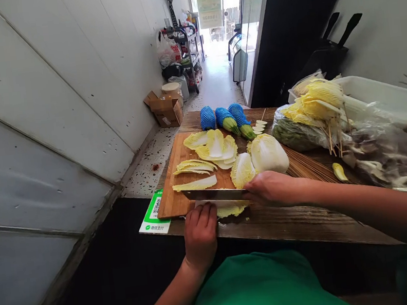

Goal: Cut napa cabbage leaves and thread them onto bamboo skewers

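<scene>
Yellow-and-white cabbage leaves (216,143) top the brown cutting board (173,206), blue mesh sleeves (207,118) beyond it, a green-and-white card (153,225) beside it.

Knife (213,195): is showing smooth metal
Cutting board (171,203): is showing matt wood
Clear bag (384,128): is gleaming as crinkled plastic

Dark wood table (307,224), pretty packed tbh. Taking the cutting board (174,204) as clock center: green/white QR card (154,217) at 8, partly under its corner; blue-netted squash (227,121) abt 1; thin sticks (309,162) at 3, mushroom bag (396,169) further out, same dir.
</scene>
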`<state>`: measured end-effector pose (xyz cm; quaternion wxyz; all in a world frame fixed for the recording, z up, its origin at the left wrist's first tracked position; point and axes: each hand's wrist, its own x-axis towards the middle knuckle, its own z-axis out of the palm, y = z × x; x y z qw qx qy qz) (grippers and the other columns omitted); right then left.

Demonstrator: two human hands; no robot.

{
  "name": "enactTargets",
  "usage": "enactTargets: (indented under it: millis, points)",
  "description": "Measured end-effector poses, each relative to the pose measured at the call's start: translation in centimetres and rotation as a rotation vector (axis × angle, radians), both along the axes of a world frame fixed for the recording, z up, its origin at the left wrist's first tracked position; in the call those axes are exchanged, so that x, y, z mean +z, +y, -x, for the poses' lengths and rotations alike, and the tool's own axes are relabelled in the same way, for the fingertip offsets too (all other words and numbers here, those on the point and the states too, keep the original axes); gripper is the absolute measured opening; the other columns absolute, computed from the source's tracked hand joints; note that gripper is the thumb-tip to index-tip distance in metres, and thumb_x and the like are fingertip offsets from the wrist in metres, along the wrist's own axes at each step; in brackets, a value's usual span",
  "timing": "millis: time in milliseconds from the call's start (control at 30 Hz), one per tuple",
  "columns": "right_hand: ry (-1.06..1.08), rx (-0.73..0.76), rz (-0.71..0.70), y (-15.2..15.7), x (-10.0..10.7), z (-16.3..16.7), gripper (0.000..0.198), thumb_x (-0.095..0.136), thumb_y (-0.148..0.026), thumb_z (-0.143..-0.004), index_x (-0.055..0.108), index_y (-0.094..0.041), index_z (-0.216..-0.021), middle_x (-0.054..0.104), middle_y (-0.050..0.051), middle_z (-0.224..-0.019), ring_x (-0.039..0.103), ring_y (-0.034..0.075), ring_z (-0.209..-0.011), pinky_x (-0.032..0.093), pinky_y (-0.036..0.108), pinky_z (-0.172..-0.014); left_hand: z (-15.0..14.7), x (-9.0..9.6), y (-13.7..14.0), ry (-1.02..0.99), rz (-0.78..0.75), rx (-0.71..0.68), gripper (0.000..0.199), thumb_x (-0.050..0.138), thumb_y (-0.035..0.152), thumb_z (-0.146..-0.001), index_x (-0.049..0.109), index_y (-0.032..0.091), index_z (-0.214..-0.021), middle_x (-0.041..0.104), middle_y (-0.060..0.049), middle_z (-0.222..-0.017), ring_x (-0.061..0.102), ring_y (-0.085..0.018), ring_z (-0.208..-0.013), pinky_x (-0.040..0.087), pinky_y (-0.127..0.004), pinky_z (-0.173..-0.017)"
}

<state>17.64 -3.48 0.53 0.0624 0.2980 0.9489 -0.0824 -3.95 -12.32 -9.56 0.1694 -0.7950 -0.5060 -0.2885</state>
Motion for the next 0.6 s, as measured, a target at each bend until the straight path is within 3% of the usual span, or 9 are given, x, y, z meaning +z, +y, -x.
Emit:
enactTargets:
  millis: [200,433,600]
  points:
    - [-0.026,-0.025,0.045,0.5,0.3,0.4,0.029,0.045,-0.026,-0.091,0.064,-0.012,-0.075,0.067,0.006,-0.065,0.06,0.013,-0.057,0.032,0.022,-0.05,0.0,-0.2,0.1,0.014,-0.016,-0.026,0.036,0.039,0.015,-0.086,0.054,0.018,-0.119,0.066,-0.013,-0.101,0.057,-0.027,-0.093,0.044,-0.043,-0.081]
    - [0.026,-0.086,0.008,-0.1,-0.6,4.4,0.024,0.048,-0.024,-0.088,0.066,-0.012,-0.077,0.07,0.011,-0.074,0.065,0.019,-0.065,0.036,0.022,-0.051,0.3,-0.3,-0.1,0.02,-0.014,-0.034,0.032,0.043,0.014,-0.085,0.057,0.015,-0.114,0.067,-0.013,-0.1,0.058,-0.026,-0.09,0.044,-0.042,-0.078]
    - [0.17,-0.238,-0.08,-0.5,0.0,2.7,0.03,0.035,-0.025,-0.094,0.061,-0.011,-0.086,0.069,0.01,-0.076,0.062,0.016,-0.065,0.037,0.022,-0.054,1.1,-0.7,-0.7,0.072,-0.094,-0.049,0.031,0.047,0.013,-0.084,0.056,0.015,-0.114,0.067,-0.012,-0.103,0.057,-0.025,-0.094,0.044,-0.041,-0.082]
